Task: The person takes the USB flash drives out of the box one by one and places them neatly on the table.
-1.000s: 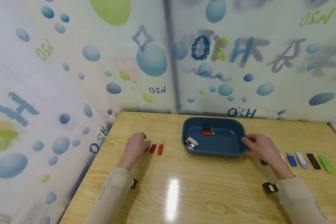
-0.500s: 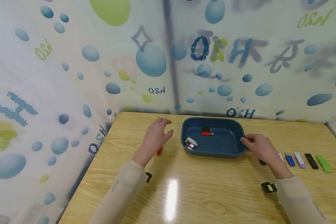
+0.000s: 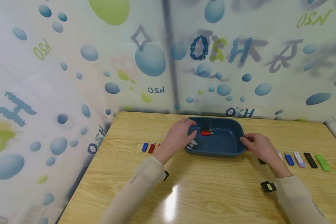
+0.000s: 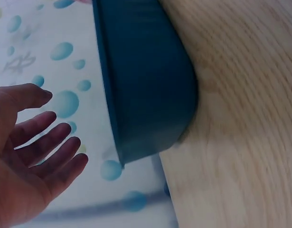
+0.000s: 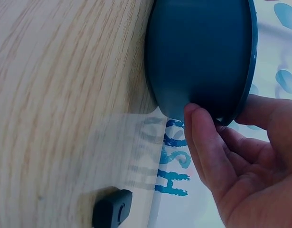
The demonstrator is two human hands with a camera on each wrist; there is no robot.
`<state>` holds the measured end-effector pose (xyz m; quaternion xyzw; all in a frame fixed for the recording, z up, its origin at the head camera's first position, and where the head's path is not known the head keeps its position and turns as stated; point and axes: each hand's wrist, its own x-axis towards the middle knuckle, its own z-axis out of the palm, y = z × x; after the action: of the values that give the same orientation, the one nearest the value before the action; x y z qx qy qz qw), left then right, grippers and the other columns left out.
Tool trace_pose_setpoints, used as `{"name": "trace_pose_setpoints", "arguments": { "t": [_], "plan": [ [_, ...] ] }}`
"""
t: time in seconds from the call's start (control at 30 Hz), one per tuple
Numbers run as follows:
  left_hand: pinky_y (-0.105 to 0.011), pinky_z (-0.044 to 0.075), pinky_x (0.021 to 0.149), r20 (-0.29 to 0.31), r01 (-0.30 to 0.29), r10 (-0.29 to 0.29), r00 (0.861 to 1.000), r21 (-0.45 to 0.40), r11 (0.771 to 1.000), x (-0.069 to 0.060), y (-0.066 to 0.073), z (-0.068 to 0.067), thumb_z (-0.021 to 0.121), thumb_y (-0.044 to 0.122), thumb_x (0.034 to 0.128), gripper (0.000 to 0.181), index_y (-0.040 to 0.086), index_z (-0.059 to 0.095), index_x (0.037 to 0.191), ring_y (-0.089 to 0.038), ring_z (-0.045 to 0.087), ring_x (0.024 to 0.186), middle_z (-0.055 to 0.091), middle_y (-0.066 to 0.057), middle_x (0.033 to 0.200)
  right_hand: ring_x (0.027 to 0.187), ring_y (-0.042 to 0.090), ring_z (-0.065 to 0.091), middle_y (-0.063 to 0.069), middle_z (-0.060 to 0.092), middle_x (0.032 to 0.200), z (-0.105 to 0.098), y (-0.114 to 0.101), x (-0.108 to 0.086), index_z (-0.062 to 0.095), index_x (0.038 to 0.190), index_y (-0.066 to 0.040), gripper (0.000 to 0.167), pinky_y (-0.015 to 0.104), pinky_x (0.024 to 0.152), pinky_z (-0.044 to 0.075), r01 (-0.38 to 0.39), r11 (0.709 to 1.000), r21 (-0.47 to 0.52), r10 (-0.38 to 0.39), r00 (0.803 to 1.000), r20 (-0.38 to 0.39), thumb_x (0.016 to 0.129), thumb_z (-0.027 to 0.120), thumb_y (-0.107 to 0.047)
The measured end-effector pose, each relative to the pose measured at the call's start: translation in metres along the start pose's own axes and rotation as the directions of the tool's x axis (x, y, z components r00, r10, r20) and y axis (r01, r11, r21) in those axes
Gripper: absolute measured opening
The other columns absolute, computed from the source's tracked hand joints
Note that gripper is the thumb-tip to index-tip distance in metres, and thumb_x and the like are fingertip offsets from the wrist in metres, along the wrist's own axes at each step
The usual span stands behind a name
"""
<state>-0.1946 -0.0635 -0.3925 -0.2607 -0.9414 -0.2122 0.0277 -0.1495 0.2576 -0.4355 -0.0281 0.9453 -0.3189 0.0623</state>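
Observation:
A dark blue plastic bin (image 3: 215,153) stands on the table, holding a red USB stick (image 3: 205,133), a black USB stick (image 3: 205,129) and some silver and white USB sticks (image 3: 193,144) at its left end, partly covered. My left hand (image 3: 179,134) hovers over the bin's left end; its loosely bent fingers hold nothing in the left wrist view. At the opposite end, my right hand (image 3: 259,146) pinches the rim between thumb and fingers, which the right wrist view confirms. Left of the bin lie a blue USB stick (image 3: 145,146), a dark red USB stick (image 3: 151,147) and a mostly hidden red one.
Right of the bin runs a row of several USB sticks, among them a blue one (image 3: 289,158), a white and purple one (image 3: 299,159), a black one (image 3: 310,160) and a green one (image 3: 323,162). A patterned curtain (image 3: 154,59) hangs behind the wooden table (image 3: 207,189).
My left hand has moved right from beside the blue USB stick, past the red ones, to over the bin's left end. My right hand has kept its hold on the rim.

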Motion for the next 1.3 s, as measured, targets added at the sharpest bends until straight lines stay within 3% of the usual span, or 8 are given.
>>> {"name": "trace_pose_setpoints", "arguments": {
  "t": [0.17,0.3,0.57,0.87,1.3],
  "plan": [
    [-0.033,0.051,0.104,0.058,-0.057,0.056,0.997,0.017,0.998,0.011,0.009,0.016,0.064,0.020,0.1032,0.030,0.007,0.068,0.130,-0.020,0.063,0.122,0.067,-0.007,0.133,0.074,0.024,0.069,0.003,0.069,0.078,0.000,0.000,0.000,0.070,0.108,0.007,0.037,0.034,0.059,0.049,0.006,1.000,-0.006,-0.006,1.000,-0.004,0.108,0.054,-0.026],
    [-0.030,0.052,0.102,0.108,-0.058,0.052,0.993,0.049,0.997,0.020,0.017,0.027,0.062,0.017,0.1040,0.030,0.007,0.068,0.132,-0.020,0.063,0.123,0.066,-0.007,0.135,0.073,0.024,0.069,0.003,0.068,0.077,0.000,-0.001,0.000,0.071,0.106,0.006,0.035,0.034,0.059,0.049,0.010,1.000,-0.011,-0.010,1.000,-0.006,0.108,0.055,-0.026],
    [-0.026,0.056,0.082,0.174,-0.066,0.028,0.984,0.219,0.974,0.038,0.028,0.045,0.064,0.024,0.1042,0.028,0.014,0.072,0.129,-0.015,0.067,0.101,0.069,-0.002,0.120,0.073,0.024,0.068,0.003,0.068,0.077,-0.001,0.000,0.000,0.071,0.104,0.005,0.035,0.034,0.059,0.049,0.007,1.000,-0.004,-0.007,1.000,-0.001,0.108,0.054,-0.026],
    [-0.026,0.053,0.067,0.212,-0.069,0.008,0.977,0.281,0.957,0.049,0.028,0.064,0.061,0.025,0.1054,0.024,0.014,0.073,0.124,-0.014,0.059,0.082,0.064,-0.003,0.109,0.076,0.026,0.071,0.006,0.071,0.082,0.000,-0.001,0.001,0.070,0.111,0.008,0.037,0.038,0.063,0.055,0.016,1.000,0.004,-0.016,1.000,0.003,0.108,0.055,-0.025],
    [-0.029,0.056,0.076,0.276,-0.030,-0.076,0.958,0.360,0.933,0.056,0.033,0.077,0.061,0.028,0.1060,0.026,0.015,0.074,0.125,-0.017,0.056,0.093,0.061,-0.006,0.117,0.076,0.025,0.071,0.006,0.071,0.083,0.001,0.000,0.001,0.070,0.111,0.008,0.036,0.038,0.063,0.055,0.018,1.000,0.000,-0.018,1.000,0.009,0.108,0.055,-0.025]
  ]
}}
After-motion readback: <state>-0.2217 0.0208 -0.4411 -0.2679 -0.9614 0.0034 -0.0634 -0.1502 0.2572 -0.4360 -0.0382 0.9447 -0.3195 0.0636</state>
